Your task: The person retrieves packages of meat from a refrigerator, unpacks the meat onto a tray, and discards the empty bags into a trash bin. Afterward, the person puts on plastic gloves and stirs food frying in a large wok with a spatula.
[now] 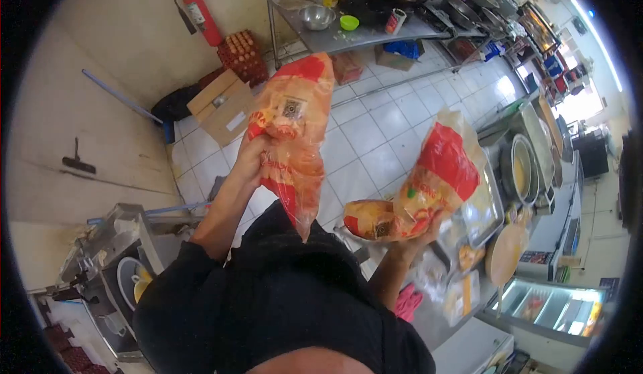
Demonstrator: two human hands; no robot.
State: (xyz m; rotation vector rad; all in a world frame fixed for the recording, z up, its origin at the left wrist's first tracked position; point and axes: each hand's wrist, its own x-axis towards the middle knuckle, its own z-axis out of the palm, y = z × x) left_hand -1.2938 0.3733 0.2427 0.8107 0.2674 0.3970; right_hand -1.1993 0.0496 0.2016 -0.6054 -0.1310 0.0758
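Note:
My left hand (251, 162) is closed around the side of a clear plastic food bag (301, 109) with red and yellow print and a square code on its upper part. Orange-brown contents show through it, and its lower end hangs to a point in front of my black shirt. On the other side, my right hand (416, 239) grips a second printed plastic food bag (439, 173) from below; the fingers are mostly hidden behind it. A rounded, filled part with another square code (382, 229) sticks out to the left of that bag.
A steel table (375, 32) at the back holds a metal bowl (317, 18) and a green bowl (349, 22). An open cardboard box (221, 106) stands on the tiled floor near egg trays (242, 56). Right of me, a counter carries trays and a large pot (520, 163).

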